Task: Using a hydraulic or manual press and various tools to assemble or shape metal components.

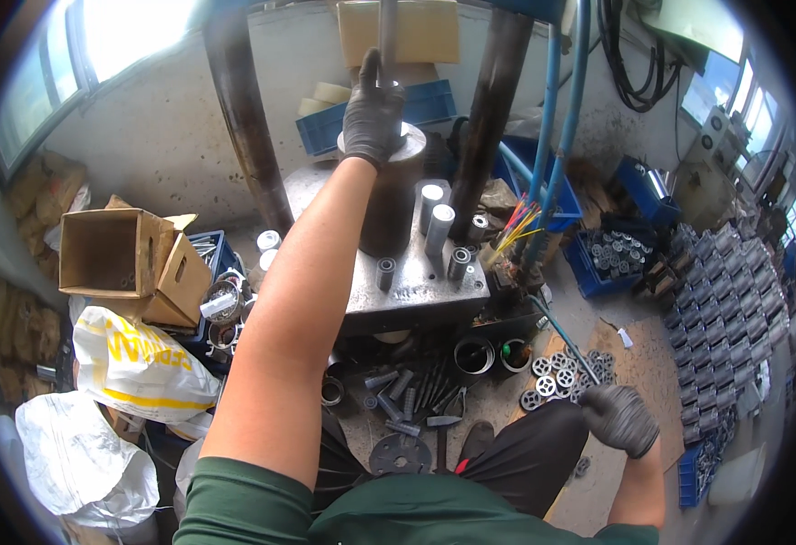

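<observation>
My left hand (370, 123), in a dark grey glove, reaches up to the press, index finger raised beside the vertical steel rod (388, 32), other fingers curled on a metal piece beneath it, largely hidden. This sits above a thick cylinder (384, 209) on the steel press bed (370, 295). Several small metal cylinders and sleeves (438, 227) stand on the bed. My right hand (623, 418), also gloved, is closed round the end of a long lever (561, 336) at the lower right, beside a pile of spoked metal wheels (548, 381).
Dark columns (239, 109) flank the press, with blue pipes (561, 136) at right. Cardboard boxes (107, 254) and sacks (80, 454) crowd the left; blue crates (598, 282) and stacked metal parts (725, 336) fill the right. Tools and cans (473, 354) lie below the bed.
</observation>
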